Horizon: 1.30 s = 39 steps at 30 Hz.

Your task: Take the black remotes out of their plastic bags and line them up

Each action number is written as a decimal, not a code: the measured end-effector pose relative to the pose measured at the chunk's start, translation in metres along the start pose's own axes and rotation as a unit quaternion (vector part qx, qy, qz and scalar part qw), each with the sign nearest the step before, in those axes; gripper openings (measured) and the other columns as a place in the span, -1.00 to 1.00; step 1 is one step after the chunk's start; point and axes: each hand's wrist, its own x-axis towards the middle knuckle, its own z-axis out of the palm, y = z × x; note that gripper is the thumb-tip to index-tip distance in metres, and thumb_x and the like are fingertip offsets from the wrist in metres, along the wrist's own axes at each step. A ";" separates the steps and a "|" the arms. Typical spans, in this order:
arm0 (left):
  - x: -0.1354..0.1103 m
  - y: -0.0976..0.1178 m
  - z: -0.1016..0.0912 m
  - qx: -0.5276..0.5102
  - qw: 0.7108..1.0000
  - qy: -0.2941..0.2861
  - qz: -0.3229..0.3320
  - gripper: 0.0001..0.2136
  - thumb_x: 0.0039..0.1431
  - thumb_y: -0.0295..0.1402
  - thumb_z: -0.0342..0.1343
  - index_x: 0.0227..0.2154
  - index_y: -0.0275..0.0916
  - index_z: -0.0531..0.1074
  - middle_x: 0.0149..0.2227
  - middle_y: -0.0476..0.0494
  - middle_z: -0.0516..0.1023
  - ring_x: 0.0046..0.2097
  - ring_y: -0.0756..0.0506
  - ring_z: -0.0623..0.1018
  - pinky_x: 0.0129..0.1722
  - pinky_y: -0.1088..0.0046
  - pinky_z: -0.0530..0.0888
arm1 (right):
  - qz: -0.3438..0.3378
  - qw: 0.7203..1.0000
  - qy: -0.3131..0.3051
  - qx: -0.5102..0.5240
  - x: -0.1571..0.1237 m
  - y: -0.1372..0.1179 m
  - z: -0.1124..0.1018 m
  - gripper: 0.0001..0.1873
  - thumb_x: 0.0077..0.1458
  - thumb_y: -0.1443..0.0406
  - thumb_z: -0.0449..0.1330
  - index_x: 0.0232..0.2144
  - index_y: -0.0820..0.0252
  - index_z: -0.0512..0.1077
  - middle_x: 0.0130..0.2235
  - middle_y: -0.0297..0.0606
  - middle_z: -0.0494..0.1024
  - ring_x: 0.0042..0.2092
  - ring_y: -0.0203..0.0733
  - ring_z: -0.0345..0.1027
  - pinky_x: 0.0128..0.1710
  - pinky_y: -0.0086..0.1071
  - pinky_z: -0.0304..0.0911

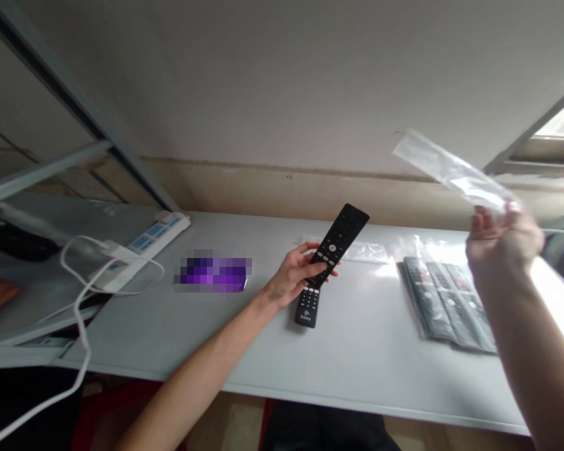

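My left hand [297, 274] grips a black remote control [342, 233] near its lower end, raised and tilted with the far end to the right. Beneath it a second black remote control [306, 308] lies on the table [357, 351], its upper part hidden by my left hand. Up on the right, my right hand [504, 235] is closed on one end of a long clear plastic bag [451, 172], which stretches out to the left and looks flat. Several remotes in clear bags [444, 304] lie in a stack on the table, partly behind my right forearm.
More clear plastic bags [366, 252] lie flat near the wall. A phone-like purple screen [214, 274], blurred out, is at the left. Farther left are a white power strip [162, 232] with a looping white cable [81, 326], a dark bottle [16, 241] and another person's hand [0, 297].
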 end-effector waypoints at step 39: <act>-0.012 -0.028 0.018 0.674 0.733 -0.019 0.093 -0.50 0.43 -0.36 0.08 0.40 -0.11 0.36 -0.04 -0.20 0.61 0.04 -0.25 0.43 0.17 0.13 0.46 | 0.023 0.994 -0.107 -0.030 -0.133 0.027 0.069 -0.38 0.17 0.10 0.48 0.21 -0.07 0.39 -0.07 -0.23 0.72 -0.39 -0.19 0.62 -0.57 -0.42 0.45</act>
